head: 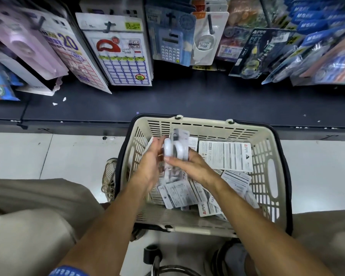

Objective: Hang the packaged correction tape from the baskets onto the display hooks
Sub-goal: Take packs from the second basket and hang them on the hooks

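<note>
A cream plastic basket (267,176) stands on the floor in front of me, holding several packaged correction tapes (226,155) that lie mostly back side up. Above the basket's left half, both hands hold a small stack of correction tape packs (176,149) upright between them. My left hand (150,162) grips the stack from the left. My right hand (191,166) holds it from the right and below. Display hooks (210,23) with hanging goods run along the top of the view, and a dark correction tape pack (255,52) hangs at the upper right.
A dark low shelf (187,100) runs between the basket and the hanging goods. Label sheets (124,56), a calculator pack (170,44) and blue packs (315,22) hang above it. My knees frame the basket left and right, with a shoe (110,176) at its left.
</note>
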A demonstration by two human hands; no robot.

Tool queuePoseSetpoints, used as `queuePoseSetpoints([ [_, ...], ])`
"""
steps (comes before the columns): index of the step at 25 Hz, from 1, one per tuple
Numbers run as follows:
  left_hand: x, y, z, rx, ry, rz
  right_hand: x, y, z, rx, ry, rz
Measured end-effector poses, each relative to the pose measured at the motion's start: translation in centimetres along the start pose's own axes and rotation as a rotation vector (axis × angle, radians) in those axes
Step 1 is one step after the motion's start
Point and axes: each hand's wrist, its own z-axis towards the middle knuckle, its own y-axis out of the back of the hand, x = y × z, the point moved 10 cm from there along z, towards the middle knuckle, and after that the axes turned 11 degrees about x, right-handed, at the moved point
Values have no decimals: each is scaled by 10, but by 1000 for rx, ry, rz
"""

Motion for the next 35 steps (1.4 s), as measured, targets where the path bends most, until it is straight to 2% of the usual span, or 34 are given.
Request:
queuePoseSetpoints([
  [2, -12, 6, 0, -8, -39, 57, 5, 18, 2, -146, -15, 40],
  [3, -14, 15, -2, -63, -39, 127, 4, 23, 2, -143, -23, 101],
  [4, -13, 22, -4, -102, -24, 187, 3, 22, 1, -93, -31, 173],
  [5, -8, 23, -5, -77, 4, 153, 1, 16, 1, -28, -55, 223],
  [7, 9, 21, -7, 18, 70, -27, -10, 2, 1, 79, -149, 182],
  [8, 10, 24, -8, 1, 79, -63, -15, -1, 3, 112, -150, 196],
  [10, -5, 33, -7, -83, 15, 74, -20, 5, 6, 33, -99, 370],
  [11, -16, 37, -4, -135, -42, 170, -26, 11, 6, -54, -109, 355],
  [12, -28, 38, -4, -184, -100, 245, -31, 16, 6, -132, -136, 171],
  [13, -37, 40, -4, -216, -164, 280, -34, 14, 8, -142, -176, -155],
  [15, -45, 42, -5, -249, -225, 274, -44, -32, 18, 82, -180, -768],
  [16, -45, 43, -7, -262, -229, 279, -57, -56, 21, 198, -193, -913],
  [17, -43, 45, -8, -273, -223, 290, -66, -72, 23, 249, -192, -955],
  [19, -39, 52, -10, -302, -219, 282, -69, -73, 29, 155, -154, -803],
  [21, -42, 60, -12, -329, -254, 177, -66, -36, 23, -79, -157, -274],
  [23, -45, 68, -12, -357, -274, 114, -59, 18, 4, -354, -124, 103],
  [24, -46, 68, -13, -362, -268, 119, -48, 47, -7, -452, -74, 199],
  [26, -44, 64, -12, -361, -243, 168, -25, 93, -28, -530, 53, 326],
  [28, -35, 54, -11, -352, -153, 223, 1, 114, -44, -474, 187, 370],
  [30, -11, 48, -8, -324, 32, 197, 19, 108, -52, -351, 273, 331],
  [33, 24, 31, -7, -158, 194, -14, 20, 68, -48, -160, 243, 140],
  [35, 29, 22, -6, -90, 177, -128, 12, 50, -50, -141, 222, -11],
])
